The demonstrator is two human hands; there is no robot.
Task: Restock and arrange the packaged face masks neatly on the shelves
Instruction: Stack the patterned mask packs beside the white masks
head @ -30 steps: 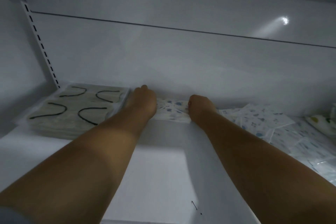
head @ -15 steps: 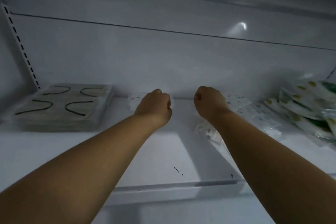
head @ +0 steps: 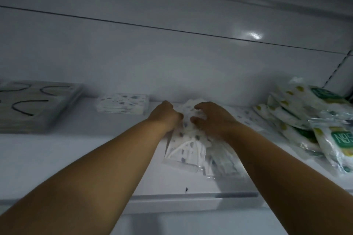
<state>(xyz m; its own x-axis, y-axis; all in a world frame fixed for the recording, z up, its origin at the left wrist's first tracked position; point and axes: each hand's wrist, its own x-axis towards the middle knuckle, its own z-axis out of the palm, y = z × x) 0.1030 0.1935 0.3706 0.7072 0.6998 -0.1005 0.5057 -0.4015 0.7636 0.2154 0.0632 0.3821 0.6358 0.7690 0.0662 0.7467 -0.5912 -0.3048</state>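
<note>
A loose heap of white, blue-speckled mask packets (head: 188, 147) lies mid-shelf, slanting toward the front edge. My left hand (head: 165, 117) grips the heap's left side with curled fingers. My right hand (head: 212, 118) sits on its far end, fingers bent and thumb pressed into the packets. A small neat stack of the same speckled packets (head: 123, 103) stands at the back, left of my hands and apart from them. More speckled packets (head: 246, 118) spread to the right behind my right forearm.
A tall stack of grey masks with black ear loops (head: 34, 105) fills the shelf's left end. Green-and-yellow N95 packets (head: 313, 120) pile at the right. The white shelf (head: 76, 158) has a front lip, a back wall close behind and another shelf overhead.
Both hands left the small stack at the back and moved right onto the loose heap. The view swung right, bringing the N95 pile in.
</note>
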